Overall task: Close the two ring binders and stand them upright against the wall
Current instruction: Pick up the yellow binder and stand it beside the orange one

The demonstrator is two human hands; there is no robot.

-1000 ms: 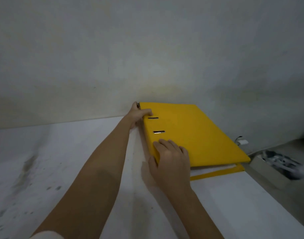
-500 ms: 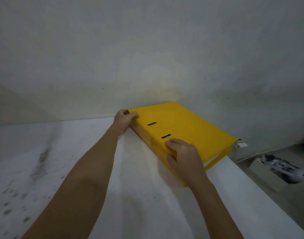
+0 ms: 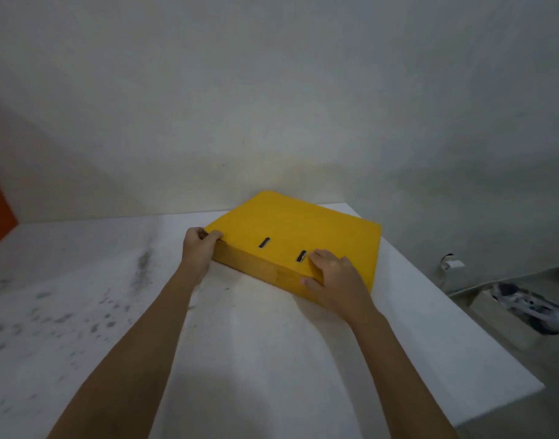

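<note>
Progress: yellow ring binder (image 3: 298,236) closed, lying flat on table (image 3: 272,359) | left hand (image 3: 198,248), right hand (image 3: 335,280) clamped on spine corners | standing against wall (image 3: 272,106) pending | second binder unseen

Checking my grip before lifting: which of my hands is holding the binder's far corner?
Your left hand, curled round the yellow ring binder's far spine corner; the right hand grips its near spine corner.

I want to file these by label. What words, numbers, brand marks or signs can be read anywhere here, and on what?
None can be read.
Yellow ring binder: plain cover and spine, two dark slots, no label in view.
White table: grey smudges only.
Grey-white wall: bare.
Open cardboard box on the floor: contents too blurred to read.
</note>
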